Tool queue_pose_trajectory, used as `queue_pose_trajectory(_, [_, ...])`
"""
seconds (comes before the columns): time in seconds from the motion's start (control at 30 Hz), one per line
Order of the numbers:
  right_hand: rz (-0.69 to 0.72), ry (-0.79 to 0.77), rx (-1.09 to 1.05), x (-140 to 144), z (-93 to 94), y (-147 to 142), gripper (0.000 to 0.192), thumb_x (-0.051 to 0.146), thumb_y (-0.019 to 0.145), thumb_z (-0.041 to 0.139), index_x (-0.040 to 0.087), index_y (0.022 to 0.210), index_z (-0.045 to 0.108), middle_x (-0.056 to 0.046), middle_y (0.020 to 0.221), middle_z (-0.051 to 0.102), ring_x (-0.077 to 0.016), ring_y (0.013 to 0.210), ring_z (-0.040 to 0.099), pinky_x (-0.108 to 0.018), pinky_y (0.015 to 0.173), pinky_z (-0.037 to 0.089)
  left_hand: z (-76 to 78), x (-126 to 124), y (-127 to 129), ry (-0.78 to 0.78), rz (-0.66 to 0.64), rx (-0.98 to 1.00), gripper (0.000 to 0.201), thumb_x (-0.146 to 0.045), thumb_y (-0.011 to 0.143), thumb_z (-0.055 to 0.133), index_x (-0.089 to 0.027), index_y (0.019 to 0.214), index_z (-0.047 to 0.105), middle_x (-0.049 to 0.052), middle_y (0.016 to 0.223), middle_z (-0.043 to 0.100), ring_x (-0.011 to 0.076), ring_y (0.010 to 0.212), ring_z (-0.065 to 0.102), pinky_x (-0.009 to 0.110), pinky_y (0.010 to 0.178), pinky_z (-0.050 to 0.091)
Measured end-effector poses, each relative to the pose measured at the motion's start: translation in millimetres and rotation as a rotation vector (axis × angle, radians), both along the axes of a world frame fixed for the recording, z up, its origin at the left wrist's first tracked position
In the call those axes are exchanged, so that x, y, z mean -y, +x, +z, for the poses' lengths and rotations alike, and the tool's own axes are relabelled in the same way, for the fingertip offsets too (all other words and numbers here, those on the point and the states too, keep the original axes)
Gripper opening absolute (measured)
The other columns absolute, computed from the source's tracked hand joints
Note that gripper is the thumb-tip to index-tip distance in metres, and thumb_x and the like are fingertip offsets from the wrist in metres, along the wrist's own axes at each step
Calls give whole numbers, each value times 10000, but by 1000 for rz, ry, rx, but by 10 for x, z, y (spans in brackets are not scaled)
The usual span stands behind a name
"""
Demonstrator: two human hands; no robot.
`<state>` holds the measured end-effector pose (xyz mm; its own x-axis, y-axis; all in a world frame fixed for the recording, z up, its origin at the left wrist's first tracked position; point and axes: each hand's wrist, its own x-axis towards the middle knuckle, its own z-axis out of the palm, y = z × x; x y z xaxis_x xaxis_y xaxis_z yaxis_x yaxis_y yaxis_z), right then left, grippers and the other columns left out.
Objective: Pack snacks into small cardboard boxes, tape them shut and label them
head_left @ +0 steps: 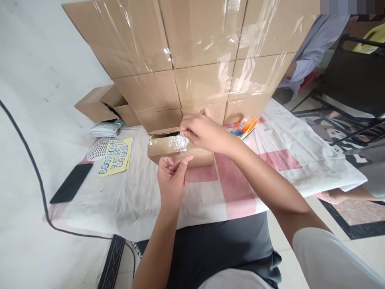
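A small brown cardboard box (197,159) lies on the cloth-covered table before me. A strip of clear tape (183,144) shows on its near side, catching the light. My right hand (197,130) reaches over the box top, its thumb and fingertips pinched on the clear tape near the open slot. Just below and in front of the box is my left hand (173,172), fingers curled and thumb against the index finger; what they hold, if anything, I cannot make out. Right of the box sits an orange and blue tape dispenser (247,127).
Large taped cardboard boxes (200,80) stack up behind. To the left lie an open carton (96,102), plastic packets (106,128), a yellow sticker sheet (116,156), a white perforated object (98,149) and a black phone (71,183). A person's sleeve (315,48) and a dark chair (357,76) are at right.
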<state>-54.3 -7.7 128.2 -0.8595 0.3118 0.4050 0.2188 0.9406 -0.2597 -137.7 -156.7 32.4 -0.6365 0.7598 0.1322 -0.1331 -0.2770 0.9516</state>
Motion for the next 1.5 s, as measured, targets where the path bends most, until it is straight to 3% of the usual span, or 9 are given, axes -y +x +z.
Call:
queue_pose_trajectory(0.17, [-37,-54,128,-282,92,-160,221,80,874,492,170,683,556,-57,866,691,-203,887,563,-369,861,272,59,-128,-65,-10,193,-346,284,-329,940,641,-255,890,371,23,1065,796,59,399,498,229,449,404])
queue_pose_trajectory(0.27, [-60,-35,176,-352,106,-187,223,61,841,494,172,658,556,-58,857,699,-201,859,565,-379,875,276,84,-226,-200,-69,364,-802,143,-340,963,600,-248,1015,504,91,1249,751,196,861,743,366,811,548])
queue_pose_trajectory(0.33, [-74,-13,181,-373,94,-194,227,62,844,488,174,664,569,-59,838,696,-206,858,566,-383,871,272,84,-296,-309,-137,356,-1098,318,-365,941,625,-233,1220,549,146,1442,634,316,1318,611,522,1106,419])
queue_pose_trajectory(0.43, [-105,-7,187,-398,45,-204,230,68,859,476,170,691,595,-67,850,698,-215,880,574,-379,862,276,38,-365,-429,-239,241,-1313,598,-441,938,620,-216,1470,468,161,1515,565,362,1497,419,614,1240,187])
queue_pose_trajectory(0.83, [-85,-193,247,-498,-156,-193,35,180,866,612,181,839,635,-52,988,697,-213,955,613,-364,889,356,-90,-343,-444,-265,246,-1437,393,-474,989,555,-348,1346,660,81,1476,615,378,1390,527,657,1212,177])
queue_pose_trajectory(1.03, [-598,-13,-16,-673,-98,-288,631,257,761,834,120,1290,520,-240,1414,472,-449,1329,432,-602,1073,338,-53,-285,-401,-291,219,-1433,386,-451,1003,524,-348,1352,652,84,1483,609,373,1411,502,670,1211,178])
queue_pose_trajectory(1.27, [-303,-452,179,-704,-300,-131,751,575,735,813,200,1334,559,-153,1325,633,-340,1162,624,-438,946,504,-51,-299,-427,-308,200,-1435,397,-433,996,540,-345,1367,649,99,1513,578,399,1418,488,709,1192,176])
queue_pose_trajectory(1.4, [-408,-572,197,-687,-367,-184,624,565,774,767,156,1227,634,-160,1217,699,-318,1056,665,-408,859,519,-27,-325,-414,-305,165,-1452,362,-385,1019,492,-343,1335,664,116,1509,580,396,1425,485,743,1182,115])
queue_pose_trajectory(1.5, [-463,-420,-69,-605,-393,-197,365,392,857,689,146,1126,668,-136,1099,724,-288,978,676,-411,848,514,-95,-242,-493,-209,167,-1490,313,-357,1003,508,-332,1257,689,100,1530,561,366,1444,471,696,1209,101])
